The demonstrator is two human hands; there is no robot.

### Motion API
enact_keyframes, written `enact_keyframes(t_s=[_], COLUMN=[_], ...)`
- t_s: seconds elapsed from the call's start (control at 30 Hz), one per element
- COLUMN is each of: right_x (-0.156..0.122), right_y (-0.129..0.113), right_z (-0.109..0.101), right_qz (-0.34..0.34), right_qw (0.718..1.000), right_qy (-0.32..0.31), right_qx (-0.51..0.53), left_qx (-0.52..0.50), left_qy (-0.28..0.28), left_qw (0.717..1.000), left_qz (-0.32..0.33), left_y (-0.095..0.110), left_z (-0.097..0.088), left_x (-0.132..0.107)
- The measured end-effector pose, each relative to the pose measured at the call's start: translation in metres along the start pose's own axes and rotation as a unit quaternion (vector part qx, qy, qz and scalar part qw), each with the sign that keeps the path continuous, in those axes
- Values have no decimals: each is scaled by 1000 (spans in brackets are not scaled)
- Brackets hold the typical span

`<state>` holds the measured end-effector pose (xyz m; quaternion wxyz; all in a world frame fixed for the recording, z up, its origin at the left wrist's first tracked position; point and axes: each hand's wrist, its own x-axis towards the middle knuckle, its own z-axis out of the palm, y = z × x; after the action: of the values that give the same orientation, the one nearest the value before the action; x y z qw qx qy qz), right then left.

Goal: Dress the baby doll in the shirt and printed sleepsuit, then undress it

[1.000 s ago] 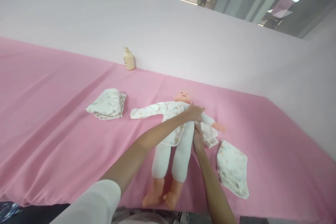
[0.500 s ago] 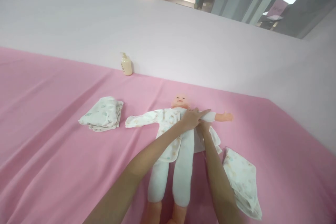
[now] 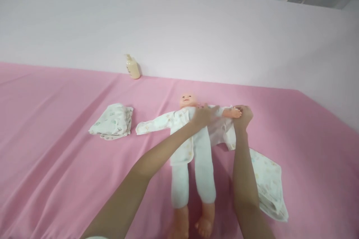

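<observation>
A doll [image 3: 202,145] in a white suit lies on its back on a pink-covered table [image 3: 70,157], head at the far side and bare feet towards the near edge. A pale printed jacket [image 3: 183,154] covers the left part of its trunk, with one sleeve [image 3: 154,125] stretched out to the left; more of the garment spreads out to the right, below the doll's outstretched arm. The left hand [image 3: 205,115] lies across the doll's shoulder and upper arm on the right, touching it; whether the fingers grip or only rest there cannot be told. The right hand [image 3: 243,117] is curled right at the doll's hand [image 3: 236,112], at the end of that arm; whether it grasps the doll's hand or the cloth behind it cannot be told. A folded printed cloth [image 3: 113,121] lies to the left, apart from the sleeve, and a second folded cloth [image 3: 267,181] lies near right, beside the right forearm, which partly hides it. A cream pump bottle [image 3: 132,68] stands far left, close to the white wall [image 3: 179,37]
</observation>
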<state>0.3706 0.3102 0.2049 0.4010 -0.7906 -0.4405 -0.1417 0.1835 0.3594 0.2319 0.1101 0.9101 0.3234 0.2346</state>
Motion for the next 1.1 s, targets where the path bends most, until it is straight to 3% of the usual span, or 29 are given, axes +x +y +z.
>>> enact_keyframes(t_s=[0.13, 0.27, 0.43, 0.57, 0.77, 0.93, 1.1], right_x=[4, 2, 0, 0, -1, -2, -14], right_y=[-10, -27, -44, -48, -54, -64, -97], right_z=[-12, -22, -35, -45, -60, -67, -55], right_qz=[33, 25, 19, 43, 63, 82, 47], right_qw=[994, 993, 997, 998, 996, 993, 994], right_qy=[77, 96, 75, 53, 29, 9, -39], right_qx=[69, 58, 9, 18, 55, 89, 87], left_qx=[-4, -13, 64, 152, 221, 243, 187], left_qy=[-31, -32, -31, -47, -50, -51, -61], left_qw=[998, 998, 996, 987, 972, 967, 980], left_qz=[-51, -47, -54, -36, -59, -49, -18], left_y=[-4, -2, 2, 5, 8, 9, -2], left_z=[-4, -1, -2, -9, -16, -14, -3], left_x=[3, 5, 6, 4, 0, -4, -1])
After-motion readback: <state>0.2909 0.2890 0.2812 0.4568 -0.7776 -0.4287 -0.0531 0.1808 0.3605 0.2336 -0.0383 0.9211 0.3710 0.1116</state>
